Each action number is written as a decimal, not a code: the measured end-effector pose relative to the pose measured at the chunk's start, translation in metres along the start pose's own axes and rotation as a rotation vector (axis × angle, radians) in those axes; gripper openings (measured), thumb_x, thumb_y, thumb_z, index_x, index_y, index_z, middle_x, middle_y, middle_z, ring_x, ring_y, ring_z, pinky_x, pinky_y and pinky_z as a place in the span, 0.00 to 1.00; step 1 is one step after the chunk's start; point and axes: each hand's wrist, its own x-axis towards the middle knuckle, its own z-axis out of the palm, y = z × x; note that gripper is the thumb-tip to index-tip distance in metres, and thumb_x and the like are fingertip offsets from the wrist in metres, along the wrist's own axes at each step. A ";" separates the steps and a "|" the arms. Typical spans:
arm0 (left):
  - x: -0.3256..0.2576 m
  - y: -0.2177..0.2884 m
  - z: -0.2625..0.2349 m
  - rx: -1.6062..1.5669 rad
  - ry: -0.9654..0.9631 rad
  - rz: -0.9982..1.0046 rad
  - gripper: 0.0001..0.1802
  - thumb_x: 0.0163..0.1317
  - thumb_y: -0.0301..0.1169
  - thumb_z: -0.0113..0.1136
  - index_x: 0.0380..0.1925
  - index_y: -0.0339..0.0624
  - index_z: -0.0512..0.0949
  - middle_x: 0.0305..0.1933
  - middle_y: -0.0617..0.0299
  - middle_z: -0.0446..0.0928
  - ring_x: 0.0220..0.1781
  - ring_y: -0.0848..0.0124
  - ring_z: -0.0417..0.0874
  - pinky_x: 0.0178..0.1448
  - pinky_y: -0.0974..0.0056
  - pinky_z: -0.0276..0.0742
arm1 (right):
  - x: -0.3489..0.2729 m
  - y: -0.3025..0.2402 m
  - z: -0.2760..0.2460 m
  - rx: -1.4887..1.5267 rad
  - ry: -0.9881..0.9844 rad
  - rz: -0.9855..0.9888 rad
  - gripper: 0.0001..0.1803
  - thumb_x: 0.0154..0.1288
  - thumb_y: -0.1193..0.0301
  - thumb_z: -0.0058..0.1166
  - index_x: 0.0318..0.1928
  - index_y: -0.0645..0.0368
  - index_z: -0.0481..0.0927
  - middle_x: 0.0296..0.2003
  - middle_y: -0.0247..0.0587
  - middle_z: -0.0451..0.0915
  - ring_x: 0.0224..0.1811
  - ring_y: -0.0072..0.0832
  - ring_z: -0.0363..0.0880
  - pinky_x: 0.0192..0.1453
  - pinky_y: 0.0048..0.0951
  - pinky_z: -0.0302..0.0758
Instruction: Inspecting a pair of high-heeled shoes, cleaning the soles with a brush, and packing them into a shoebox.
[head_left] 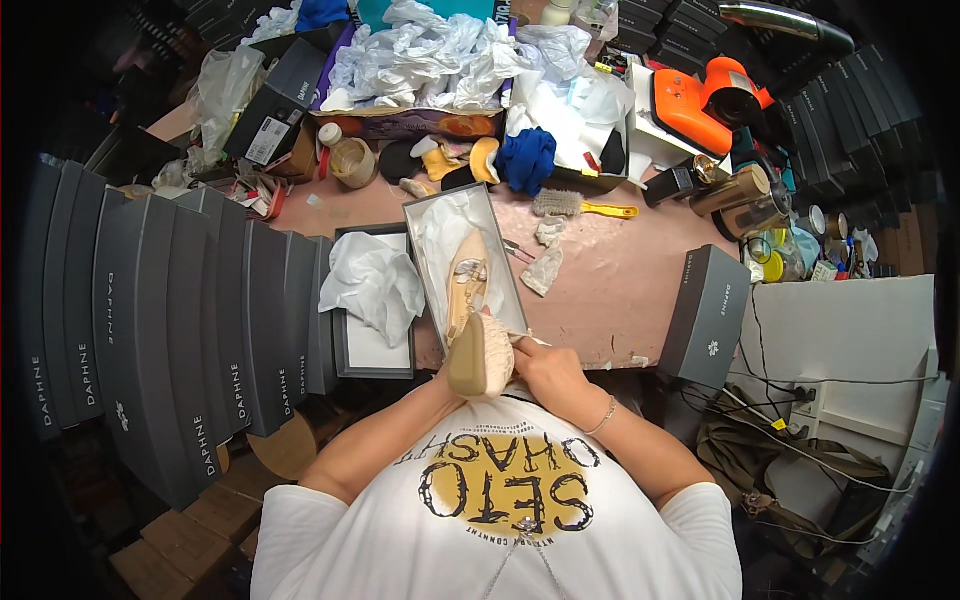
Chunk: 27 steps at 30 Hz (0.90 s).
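Observation:
Close to my chest is a beige shoe (482, 358) with a thick tan sole and a textured, pale side. My left hand (440, 390) is wrapped round it from behind, its fingers mostly hidden by the shoe. At the shoe's right side, my right hand (548, 376) has its fingers bent together around a pale cloth (524, 336), only part of which shows. Just beyond, an open grey shoebox (508, 270) lined with white paper holds a matching shoe (468, 262) with a decorated strap. Left of that box lies a grey box lid (376, 362) with crumpled white tissue paper (372, 280).
Tall stacks of dark shoeboxes (140, 330) line the left side. A closed shoebox (704, 315) stands at the table's right edge. Farther back are a yellow-handled brush (605, 210), a jar (352, 162), a blue cloth (527, 160) and an orange device (690, 110). Cables (800, 380) hang at right.

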 end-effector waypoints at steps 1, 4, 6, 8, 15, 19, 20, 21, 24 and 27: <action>-0.005 -0.008 0.019 0.249 0.253 0.173 0.15 0.68 0.41 0.48 0.45 0.42 0.73 0.40 0.59 0.77 0.39 0.68 0.81 0.42 0.63 0.80 | 0.001 -0.004 0.001 -0.058 -0.025 0.004 0.09 0.56 0.73 0.50 0.38 0.57 0.78 0.31 0.38 0.76 0.27 0.36 0.80 0.28 0.34 0.77; 0.001 -0.006 -0.006 0.264 0.237 0.198 0.11 0.68 0.35 0.49 0.45 0.42 0.73 0.41 0.60 0.77 0.40 0.69 0.81 0.42 0.64 0.81 | 0.005 -0.006 0.002 -0.107 -0.067 -0.016 0.09 0.54 0.74 0.49 0.36 0.61 0.79 0.31 0.39 0.75 0.26 0.35 0.80 0.26 0.34 0.77; -0.005 -0.010 -0.012 0.245 0.276 0.184 0.11 0.67 0.34 0.49 0.45 0.41 0.73 0.41 0.59 0.77 0.40 0.70 0.81 0.42 0.65 0.81 | 0.003 -0.007 0.001 -0.112 -0.112 -0.018 0.09 0.55 0.74 0.49 0.36 0.61 0.79 0.31 0.39 0.75 0.26 0.35 0.80 0.26 0.34 0.77; -0.006 -0.008 -0.016 0.278 0.249 0.146 0.12 0.67 0.34 0.50 0.46 0.40 0.73 0.41 0.58 0.77 0.40 0.69 0.81 0.42 0.66 0.81 | 0.001 -0.005 0.001 -0.103 -0.113 -0.011 0.08 0.55 0.74 0.49 0.35 0.61 0.78 0.31 0.40 0.76 0.26 0.35 0.80 0.26 0.34 0.76; -0.009 -0.010 0.005 0.495 0.163 0.223 0.14 0.66 0.35 0.51 0.48 0.41 0.73 0.44 0.57 0.77 0.43 0.69 0.81 0.45 0.65 0.80 | 0.008 -0.001 0.003 -0.053 -0.055 -0.042 0.06 0.55 0.74 0.49 0.33 0.60 0.78 0.30 0.41 0.76 0.27 0.37 0.81 0.27 0.35 0.77; -0.001 -0.010 -0.016 0.318 0.337 0.110 0.15 0.66 0.41 0.50 0.46 0.43 0.73 0.41 0.59 0.77 0.41 0.70 0.80 0.44 0.65 0.80 | 0.005 -0.004 0.001 -0.084 -0.151 -0.004 0.06 0.55 0.73 0.50 0.33 0.58 0.79 0.29 0.39 0.76 0.28 0.36 0.81 0.27 0.36 0.77; 0.001 -0.008 -0.020 0.306 0.322 0.064 0.17 0.66 0.45 0.51 0.43 0.44 0.74 0.38 0.61 0.76 0.38 0.71 0.80 0.42 0.65 0.79 | 0.004 -0.002 -0.003 -0.078 -0.169 -0.006 0.06 0.55 0.73 0.50 0.32 0.58 0.79 0.29 0.39 0.76 0.28 0.36 0.81 0.27 0.36 0.77; 0.004 -0.007 -0.018 0.293 0.306 0.017 0.20 0.65 0.50 0.51 0.40 0.45 0.75 0.34 0.63 0.76 0.35 0.71 0.79 0.40 0.65 0.79 | 0.002 0.001 -0.007 -0.074 -0.187 -0.009 0.06 0.54 0.73 0.50 0.31 0.58 0.80 0.29 0.39 0.77 0.28 0.36 0.81 0.27 0.35 0.77; 0.003 -0.006 0.010 0.323 0.360 0.029 0.24 0.64 0.55 0.51 0.35 0.44 0.76 0.30 0.63 0.76 0.31 0.71 0.78 0.38 0.65 0.78 | 0.007 -0.002 -0.009 -0.055 -0.126 0.002 0.06 0.54 0.73 0.50 0.29 0.59 0.80 0.30 0.40 0.77 0.28 0.36 0.81 0.28 0.35 0.77; 0.010 -0.002 -0.006 0.281 0.294 -0.026 0.25 0.64 0.56 0.50 0.32 0.42 0.76 0.29 0.61 0.76 0.29 0.69 0.78 0.37 0.63 0.79 | 0.007 -0.003 0.002 -0.062 -0.102 0.029 0.06 0.54 0.73 0.50 0.29 0.59 0.80 0.30 0.41 0.78 0.27 0.37 0.81 0.28 0.35 0.77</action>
